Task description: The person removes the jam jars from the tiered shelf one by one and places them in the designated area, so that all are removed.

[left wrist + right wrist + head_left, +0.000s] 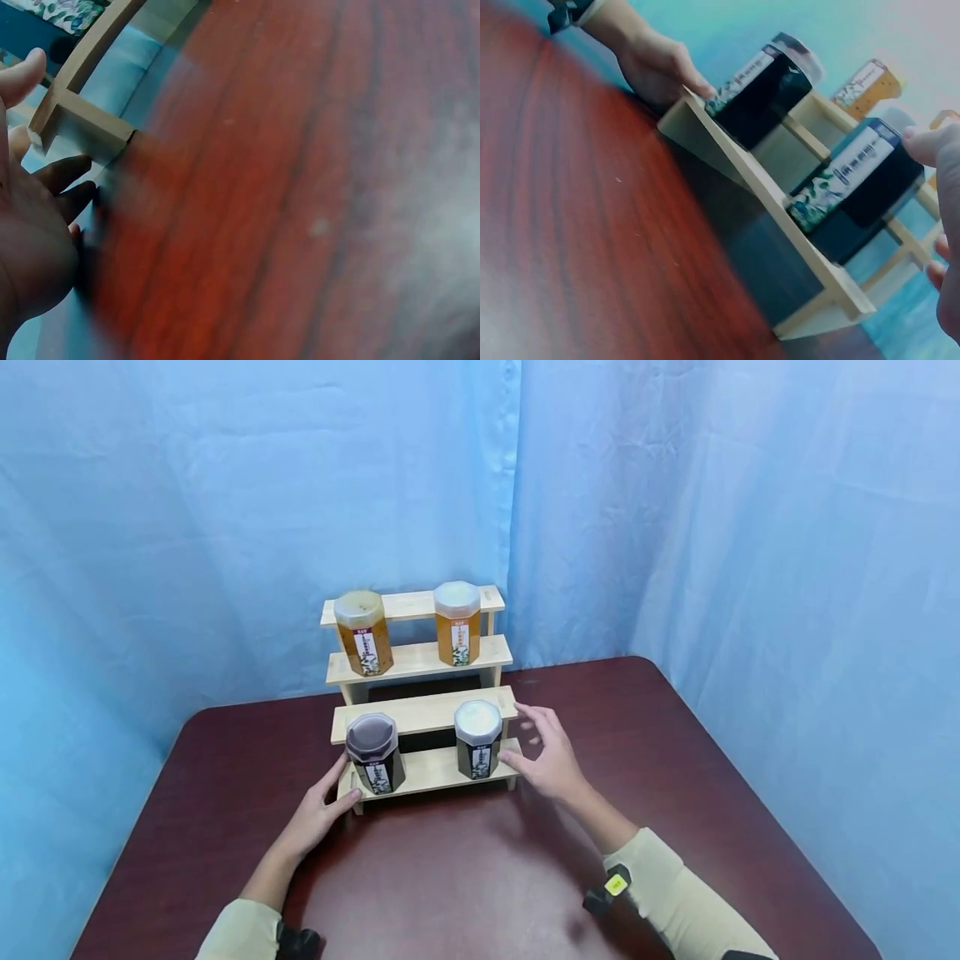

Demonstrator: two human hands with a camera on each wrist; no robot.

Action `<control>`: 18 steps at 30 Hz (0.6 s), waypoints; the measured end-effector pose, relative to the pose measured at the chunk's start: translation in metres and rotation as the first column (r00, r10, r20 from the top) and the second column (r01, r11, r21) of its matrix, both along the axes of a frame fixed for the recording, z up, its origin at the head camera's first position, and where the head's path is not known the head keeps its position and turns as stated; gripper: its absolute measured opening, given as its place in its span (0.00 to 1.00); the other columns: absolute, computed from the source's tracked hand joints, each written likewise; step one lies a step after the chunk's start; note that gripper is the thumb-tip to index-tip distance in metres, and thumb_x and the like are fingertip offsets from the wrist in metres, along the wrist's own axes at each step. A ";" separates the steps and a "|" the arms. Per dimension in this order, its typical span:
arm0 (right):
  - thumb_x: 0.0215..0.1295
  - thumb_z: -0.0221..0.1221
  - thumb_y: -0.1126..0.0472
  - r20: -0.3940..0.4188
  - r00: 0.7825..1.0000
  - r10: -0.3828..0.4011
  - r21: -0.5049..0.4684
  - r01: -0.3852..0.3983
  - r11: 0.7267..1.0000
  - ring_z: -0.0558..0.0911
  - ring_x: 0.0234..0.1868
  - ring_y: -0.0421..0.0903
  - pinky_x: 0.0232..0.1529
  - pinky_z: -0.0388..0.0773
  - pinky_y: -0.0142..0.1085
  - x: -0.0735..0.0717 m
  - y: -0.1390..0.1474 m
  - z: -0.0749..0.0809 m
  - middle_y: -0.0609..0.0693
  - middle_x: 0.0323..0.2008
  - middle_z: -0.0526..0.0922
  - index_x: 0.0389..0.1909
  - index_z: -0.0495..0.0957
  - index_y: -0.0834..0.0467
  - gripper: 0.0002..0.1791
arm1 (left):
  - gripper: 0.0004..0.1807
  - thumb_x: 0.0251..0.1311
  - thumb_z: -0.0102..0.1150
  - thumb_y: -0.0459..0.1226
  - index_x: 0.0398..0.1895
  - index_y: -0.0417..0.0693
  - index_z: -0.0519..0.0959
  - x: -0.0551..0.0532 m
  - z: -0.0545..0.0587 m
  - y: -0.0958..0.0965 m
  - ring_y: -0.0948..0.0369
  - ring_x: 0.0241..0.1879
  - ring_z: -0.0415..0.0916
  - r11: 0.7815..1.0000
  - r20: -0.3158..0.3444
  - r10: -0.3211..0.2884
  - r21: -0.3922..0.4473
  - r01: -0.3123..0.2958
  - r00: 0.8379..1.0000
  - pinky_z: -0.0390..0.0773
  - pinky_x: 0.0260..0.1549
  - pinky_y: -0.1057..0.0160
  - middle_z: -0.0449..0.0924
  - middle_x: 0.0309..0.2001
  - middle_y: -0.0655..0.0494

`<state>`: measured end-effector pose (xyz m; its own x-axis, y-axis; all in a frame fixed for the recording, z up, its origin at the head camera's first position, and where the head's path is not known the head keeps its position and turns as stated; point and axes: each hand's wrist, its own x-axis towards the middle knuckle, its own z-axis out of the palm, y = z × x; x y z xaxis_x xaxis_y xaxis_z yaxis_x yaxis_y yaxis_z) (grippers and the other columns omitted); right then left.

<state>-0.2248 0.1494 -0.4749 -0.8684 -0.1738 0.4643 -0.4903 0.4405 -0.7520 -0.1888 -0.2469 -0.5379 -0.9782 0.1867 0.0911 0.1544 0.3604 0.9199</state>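
Note:
A light wooden rack [420, 717] with several stepped shelves carries the jars. Two dark-filled jars with pale lids, a left one [375, 755] and a right one [478, 739], stand on its lowest shelf. Beside that shelf's left end is my left hand [315, 817], thumb and fingers apart, its thumb tip at the shelf's corner. In the left wrist view its fingers spread near the wooden frame [86, 112]. My right hand [551, 756] hovers at the rack's right side with spread fingers. Its thumb [930, 144] comes close to the right dark jar's lid and grips nothing.
Higher on the rack stand two amber-filled jars, the left one [365, 635] and the right one [457, 625]. The rack is on a dark red-brown table [450, 877] with rounded back corners. Blue curtains [262, 527] hang behind and along both sides.

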 end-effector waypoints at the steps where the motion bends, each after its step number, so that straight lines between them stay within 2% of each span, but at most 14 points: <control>1: 0.50 0.77 0.60 0.010 1.000 0.021 -0.011 -0.021 1.000 0.74 0.54 0.58 0.50 0.75 0.53 0.001 -0.002 -0.002 0.61 0.58 0.72 0.69 0.71 0.61 0.44 | 0.42 0.71 0.60 0.41 0.81 0.45 0.51 0.000 0.000 0.001 0.43 0.76 0.44 1.000 -0.006 0.002 -0.017 -0.002 1.000 0.48 0.71 0.42 0.50 0.79 0.42; 4: 0.50 0.77 0.60 0.065 0.997 0.049 -0.016 -0.048 0.999 0.76 0.54 0.57 0.49 0.76 0.51 0.003 -0.006 -0.007 0.59 0.56 0.74 0.70 0.70 0.59 0.44 | 0.42 0.70 0.60 0.43 0.81 0.43 0.51 0.001 -0.001 0.004 0.41 0.76 0.43 0.999 0.000 0.012 -0.051 -0.012 1.000 0.46 0.70 0.35 0.49 0.79 0.41; 11: 0.51 0.78 0.58 0.137 0.989 0.059 -0.003 -0.059 0.998 0.76 0.58 0.52 0.54 0.76 0.51 0.003 -0.018 -0.015 0.55 0.58 0.74 0.72 0.66 0.59 0.47 | 0.42 0.71 0.59 0.45 0.82 0.48 0.50 -0.002 -0.005 0.005 0.42 0.77 0.43 0.998 0.011 0.026 -0.063 -0.026 1.000 0.45 0.70 0.35 0.49 0.79 0.44; 15: 0.50 0.79 0.57 0.162 0.986 0.025 0.001 -0.026 1.000 0.76 0.58 0.53 0.58 0.75 0.50 0.001 -0.028 -0.020 0.55 0.59 0.73 0.73 0.64 0.60 0.50 | 0.42 0.71 0.60 0.44 0.82 0.48 0.51 -0.002 -0.006 0.004 0.42 0.77 0.44 0.997 0.003 0.042 -0.059 -0.042 0.999 0.45 0.70 0.36 0.50 0.79 0.44; 18: 0.49 0.79 0.58 0.196 0.981 0.010 -0.034 -0.004 0.999 0.77 0.58 0.55 0.58 0.76 0.48 0.000 -0.035 -0.024 0.55 0.60 0.72 0.74 0.63 0.59 0.51 | 0.41 0.71 0.59 0.41 0.81 0.44 0.51 0.002 0.004 0.008 0.42 0.76 0.44 0.998 0.024 0.046 -0.043 -0.045 0.999 0.45 0.70 0.36 0.50 0.79 0.41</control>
<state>-0.2246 0.1145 -0.4984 -0.9420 -0.1676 0.2907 -0.3348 0.4111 -0.8479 -0.1866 -0.2392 -0.5339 -0.9875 0.1455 0.0598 0.1146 0.4049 0.9072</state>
